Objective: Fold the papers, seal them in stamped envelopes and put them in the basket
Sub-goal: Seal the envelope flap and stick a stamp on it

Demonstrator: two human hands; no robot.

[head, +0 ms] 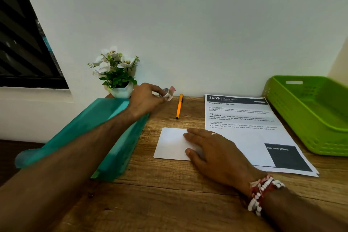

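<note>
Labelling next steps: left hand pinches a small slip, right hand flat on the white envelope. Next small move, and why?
Probably carry the slip in the left hand, likely a stamp, across to the white envelope and press it onto a bare corner. The right hand lies flat on the envelope, steadying it, and its visible face shows no stamp.

My envelope [172, 144] is plain white; the desk [169, 194] is brown wood grain. The stamp [170, 93] shows pink and white. My pen [179, 106] is orange with a black tip. The sheets [244, 118] are white with black print and dark grey bands. The basket [308, 115] is bright green, its wall patterned with small holes. The folder [105, 128] is teal, the flowers [114, 69] white over green leaves, my bracelet [261, 194] red and white beads
</note>
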